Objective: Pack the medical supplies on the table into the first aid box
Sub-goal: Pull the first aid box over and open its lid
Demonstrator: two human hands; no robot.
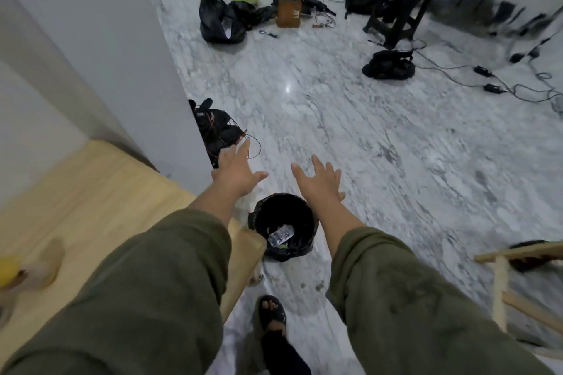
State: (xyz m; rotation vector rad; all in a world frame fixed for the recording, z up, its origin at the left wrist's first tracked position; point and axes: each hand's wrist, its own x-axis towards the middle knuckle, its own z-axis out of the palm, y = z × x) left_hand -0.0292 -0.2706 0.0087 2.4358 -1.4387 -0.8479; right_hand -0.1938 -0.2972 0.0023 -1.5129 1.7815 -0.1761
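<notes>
My left hand point(236, 172) and my right hand point(318, 181) are both stretched forward over the marble floor, fingers spread, holding nothing. Below and between them stands a black-lined bin point(283, 227) with a blister pack point(280, 234) lying inside. The light wooden table point(100, 192) sits at the left, its corner next to the bin. A blurred yellow and beige object point(27, 268) lies at the table's left edge. No first aid box is in view.
A grey wall point(91, 55) rises behind the table. Black bags point(219, 18), green and teal stools, a dark wooden stool point(396, 6), cables and chargers litter the floor. A wooden frame point(505, 283) stands at the right. My sandalled foot point(272, 313) is below the bin.
</notes>
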